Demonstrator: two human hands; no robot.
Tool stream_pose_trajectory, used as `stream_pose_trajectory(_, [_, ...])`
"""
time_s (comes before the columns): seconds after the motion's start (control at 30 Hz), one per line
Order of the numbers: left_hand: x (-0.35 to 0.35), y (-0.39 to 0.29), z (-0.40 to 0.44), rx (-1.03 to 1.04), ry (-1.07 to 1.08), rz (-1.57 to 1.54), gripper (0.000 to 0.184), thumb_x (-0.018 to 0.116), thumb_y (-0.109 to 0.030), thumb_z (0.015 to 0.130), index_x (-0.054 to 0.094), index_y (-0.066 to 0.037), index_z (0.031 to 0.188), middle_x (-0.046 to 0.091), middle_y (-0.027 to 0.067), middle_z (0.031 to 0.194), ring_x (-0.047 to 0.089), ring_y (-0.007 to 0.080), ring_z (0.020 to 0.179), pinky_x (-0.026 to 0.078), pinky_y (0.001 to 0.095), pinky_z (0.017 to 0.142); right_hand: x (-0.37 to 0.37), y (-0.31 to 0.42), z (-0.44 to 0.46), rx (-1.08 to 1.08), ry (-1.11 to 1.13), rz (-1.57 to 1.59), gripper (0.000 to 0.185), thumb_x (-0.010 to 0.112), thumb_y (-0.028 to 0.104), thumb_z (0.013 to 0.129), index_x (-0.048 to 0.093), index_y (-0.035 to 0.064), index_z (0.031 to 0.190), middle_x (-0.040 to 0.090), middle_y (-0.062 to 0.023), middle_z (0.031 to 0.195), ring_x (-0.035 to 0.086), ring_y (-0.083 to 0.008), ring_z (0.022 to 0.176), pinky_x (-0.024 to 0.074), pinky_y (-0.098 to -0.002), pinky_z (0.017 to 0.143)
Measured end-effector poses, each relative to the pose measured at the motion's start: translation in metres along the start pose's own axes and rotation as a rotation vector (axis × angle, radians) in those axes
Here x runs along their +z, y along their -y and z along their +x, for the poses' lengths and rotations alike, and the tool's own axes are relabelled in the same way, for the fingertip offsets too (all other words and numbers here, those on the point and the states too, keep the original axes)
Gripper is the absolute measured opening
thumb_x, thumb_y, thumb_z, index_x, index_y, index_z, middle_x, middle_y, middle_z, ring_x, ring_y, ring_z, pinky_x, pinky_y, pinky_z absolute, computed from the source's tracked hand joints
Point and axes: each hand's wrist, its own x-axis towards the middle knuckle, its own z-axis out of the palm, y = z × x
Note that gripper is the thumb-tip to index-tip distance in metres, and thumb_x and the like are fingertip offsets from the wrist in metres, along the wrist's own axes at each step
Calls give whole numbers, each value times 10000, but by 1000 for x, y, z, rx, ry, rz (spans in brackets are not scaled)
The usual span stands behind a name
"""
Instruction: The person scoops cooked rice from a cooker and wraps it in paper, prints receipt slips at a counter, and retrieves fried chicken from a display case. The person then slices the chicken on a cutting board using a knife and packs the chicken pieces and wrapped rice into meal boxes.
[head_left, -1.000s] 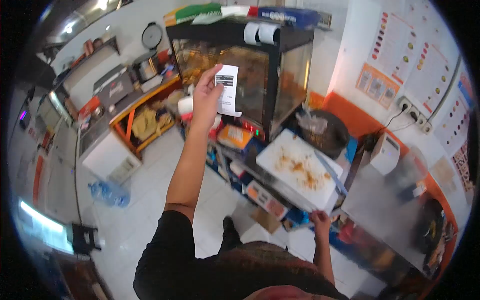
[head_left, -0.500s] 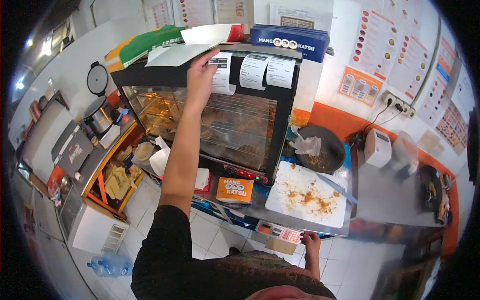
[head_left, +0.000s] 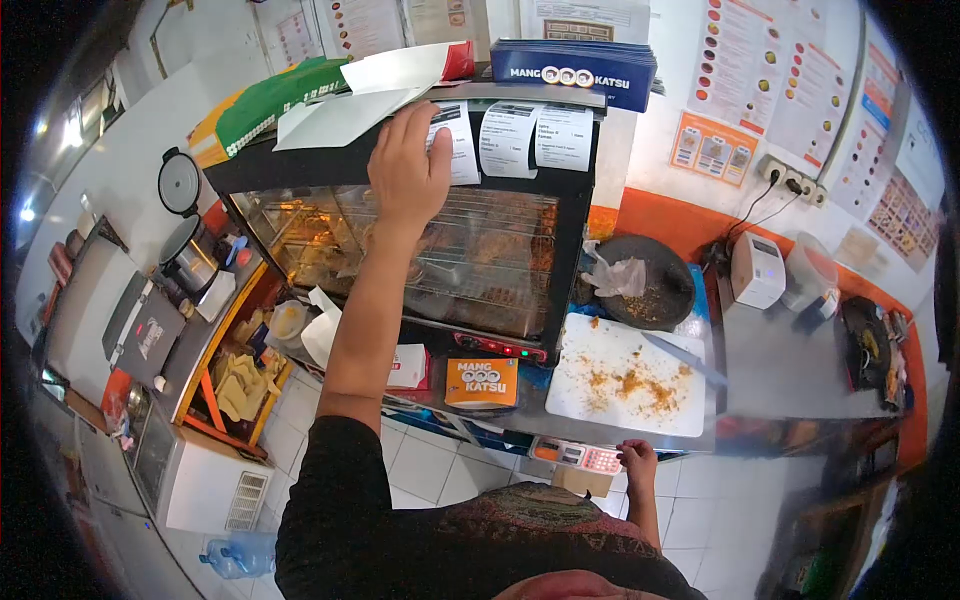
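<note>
My left hand [head_left: 410,172] is raised against the top front edge of the display warmer [head_left: 480,250], its fingers over the left part of a paper receipt [head_left: 456,145]. Two more receipts [head_left: 508,140] hang to its right on the same black edge. Down by the counter's front edge, my right hand [head_left: 638,462] has curled fingers beside a small keypad device [head_left: 590,456]; whether it holds anything is too small to tell. Above it lies a white cutting board [head_left: 625,380] with crumbs and a knife [head_left: 685,360].
A stone mortar [head_left: 655,290] with a plastic bag stands behind the board. An orange box [head_left: 481,383] sits in front of the warmer. Blue boxes [head_left: 573,75] and a green package [head_left: 270,105] lie on top. A white printer [head_left: 757,271] stands at right.
My left hand first held the receipt up in the air, then brought it to the warmer's top edge, where the receipt now hangs. The view has shifted towards the warmer.
</note>
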Motion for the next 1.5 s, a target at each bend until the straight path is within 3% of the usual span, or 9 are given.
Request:
stream_pose_trajectory(0.27, [-37,-33,-12,16,-77,66,341,565,-195,900,612,-64,1212,581,123,1270,547,347,1131,442,423,961,-8,5,-7,18,-39,-44,102,615,30,840,618,10,939,694,-101,855,655,-165,696,505,-262,604])
stream_pose_trajectory(0.33, [-57,-23,-13,128,-298,362,378,631,-189,861,625,-62,1218,539,102,1340,545,366,1092,475,433,893,-11,8,-11,6,-55,-14,101,618,28,834,627,3,931,701,-100,836,655,-155,673,491,-252,580])
stream_pose_trajectory(0.43, [-100,-25,22,225,-180,651,324,635,-194,872,669,-44,1156,613,121,1262,590,365,1072,488,420,870,-18,9,-11,8,-52,-79,92,617,29,833,627,6,921,701,-103,835,652,-153,669,490,-255,585])
stream_pose_trajectory(0.47, [-104,-8,25,229,-179,648,324,635,-194,872,669,-44,1156,613,121,1262,590,365,1072,488,420,870,-20,7,-10,-11,-55,-93,91,615,27,832,627,7,919,701,-105,834,651,-151,668,489,-253,585])
stream_pose_trajectory(0.53, [-107,21,32,-49,354,-8,286,631,-201,904,678,-22,1123,688,160,1104,648,317,993,485,351,875,-26,5,-12,-30,-58,-108,89,613,25,830,628,7,917,700,-107,833,650,-150,667,487,-252,585])
stream_pose_trajectory(0.8, [-112,17,54,85,303,-125,247,656,-196,878,713,-18,1039,712,183,918,686,248,791,505,360,749,-28,-3,-14,-33,-41,-32,100,605,-4,811,613,-10,910,687,-101,834,620,-147,671,487,-261,588])
stream_pose_trajectory(0.87, [-120,22,68,-139,618,-46,278,666,-214,866,709,-12,1051,720,175,947,684,228,839,507,348,789,-28,-5,-15,-17,-38,-73,102,596,-6,810,610,-20,910,690,-114,838,624,-152,664,489,-261,583])
stream_pose_trajectory(1.23, [-105,37,83,47,455,54,276,671,-248,864,719,7,957,706,154,777,641,241,661,483,366,680,-23,-6,-16,-84,11,-84,76,585,2,838,604,-31,904,688,-127,845,655,-176,709,537,-275,627])
stream_pose_trajectory(1.5, [-104,46,107,-346,340,-129,265,709,-265,824,733,-1,825,679,153,709,630,271,619,471,362,621,-21,-8,-14,-73,-9,-24,71,585,-9,835,619,-37,890,686,-125,821,659,-181,699,550,-288,638])
